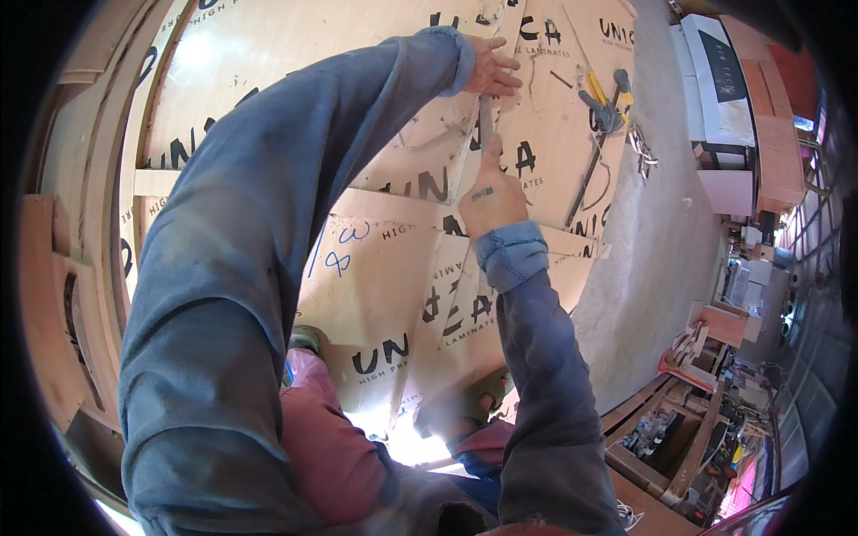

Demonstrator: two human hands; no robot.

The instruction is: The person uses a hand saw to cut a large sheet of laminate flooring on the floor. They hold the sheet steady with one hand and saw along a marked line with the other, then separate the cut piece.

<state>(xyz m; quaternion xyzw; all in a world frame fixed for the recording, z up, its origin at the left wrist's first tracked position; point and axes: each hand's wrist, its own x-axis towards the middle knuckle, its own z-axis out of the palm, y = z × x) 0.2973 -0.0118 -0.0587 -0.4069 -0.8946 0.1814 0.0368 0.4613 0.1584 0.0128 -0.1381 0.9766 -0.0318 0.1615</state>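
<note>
With our left hand (491, 73) spread loose and right hand (493, 194) seemingly grasping a thin grey strip (486, 114) inward from the printed panel's (559, 143) right edge, we should guide it steadily.

blk print (382, 355), blue handwriting (344, 246) on bds (357, 304), dk mark (483, 192) on r. hand (497, 202)

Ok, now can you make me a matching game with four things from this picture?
1. Left hand
2. Right hand
3. Yellow-handled tool
4. Handwritten marks

A. Blue, left of the right hand
B. One finger stretched out forward
C. Fingers spread, nearer the picture's top than the other hand
D. To the right of both hands

Pairs: 1-C, 2-B, 3-D, 4-A
</note>
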